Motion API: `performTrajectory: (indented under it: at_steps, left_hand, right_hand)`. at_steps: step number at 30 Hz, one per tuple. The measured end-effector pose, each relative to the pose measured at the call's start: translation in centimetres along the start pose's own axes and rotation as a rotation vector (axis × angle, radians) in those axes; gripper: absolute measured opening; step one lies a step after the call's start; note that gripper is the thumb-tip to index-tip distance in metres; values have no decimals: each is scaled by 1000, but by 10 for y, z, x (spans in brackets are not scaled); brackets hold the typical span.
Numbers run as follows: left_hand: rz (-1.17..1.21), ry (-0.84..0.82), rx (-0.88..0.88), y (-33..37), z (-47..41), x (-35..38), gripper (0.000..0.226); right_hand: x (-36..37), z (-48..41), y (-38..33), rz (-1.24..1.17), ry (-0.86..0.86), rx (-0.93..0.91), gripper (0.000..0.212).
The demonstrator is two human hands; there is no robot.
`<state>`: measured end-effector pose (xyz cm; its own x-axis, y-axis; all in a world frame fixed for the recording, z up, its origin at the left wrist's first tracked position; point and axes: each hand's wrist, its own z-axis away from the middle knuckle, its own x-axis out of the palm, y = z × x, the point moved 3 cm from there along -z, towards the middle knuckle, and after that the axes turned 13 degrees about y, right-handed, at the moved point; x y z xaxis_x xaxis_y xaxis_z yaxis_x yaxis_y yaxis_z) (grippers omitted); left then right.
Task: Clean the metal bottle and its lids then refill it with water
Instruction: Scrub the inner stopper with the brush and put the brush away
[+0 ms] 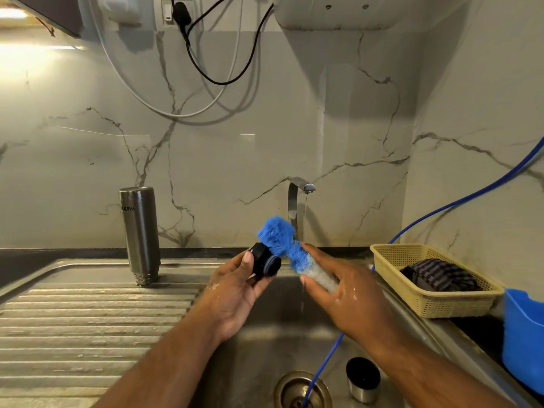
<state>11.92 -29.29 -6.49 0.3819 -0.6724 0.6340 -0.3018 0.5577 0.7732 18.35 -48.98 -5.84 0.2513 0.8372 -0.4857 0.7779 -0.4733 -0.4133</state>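
Both hands are wet and held up over the sink basin (265,348), just in front of the tap (297,201). Left hand (235,293) curls thumb and fingers round a black inner lid (263,263), a little left of the tap. Right hand (347,298) grips the pale handle of a bottle brush (278,237), whose blue bristles press on the lid's upper edge, right before the tap's stem. A thin stream of water falls from the tap between the two hands.

Well left of the tap the metal bottle (140,234) stands upside down on the ribbed steel drainboard (88,319). Below the tap, on the basin floor beside the drain (301,390), sits a steel cap (363,378) with its dark opening up, and a blue hose (323,363) runs down to the drain.

Right of the tap a yellow basket (453,304) holds a striped cloth (441,275), with a blue tub (521,334) further right. Behind the tap rises a veined marble wall (265,128), a black cable (219,83) looping high above
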Motion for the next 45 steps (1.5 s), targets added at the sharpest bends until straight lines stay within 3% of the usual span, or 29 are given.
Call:
performTrajectory:
  at_steps: [3,11,15,26,31,35,39,45]
  left_hand:
    - [0,-11,10,1,2,2,33]
    - [-54,53,38,-1,-6,-7,40]
    - [-130,46,43,-4,-4,-5,32]
    - [-69,3,42,-4,-9,-5,45]
    - [-207,36,105,-1,-10,-11,48]
    - [-165,-9,85,-2,-12,-10,34]
    - [-192,-52,94,-2,-14,-10,50]
    - [-138,-57,93,-3,-14,-10,44]
  right_hand:
    - [1,3,-12,103,-56,-128,60]
    - [4,3,-2,43,23,-13,59]
    - [2,1,-2,71,3,-26,59]
    - [4,1,5,-7,11,1,61]
    - [5,-1,7,16,14,16,61]
    - [3,3,-7,108,-10,-91,62]
    - [5,1,1,61,12,-5,60]
    - [0,-1,5,53,6,-30,58]
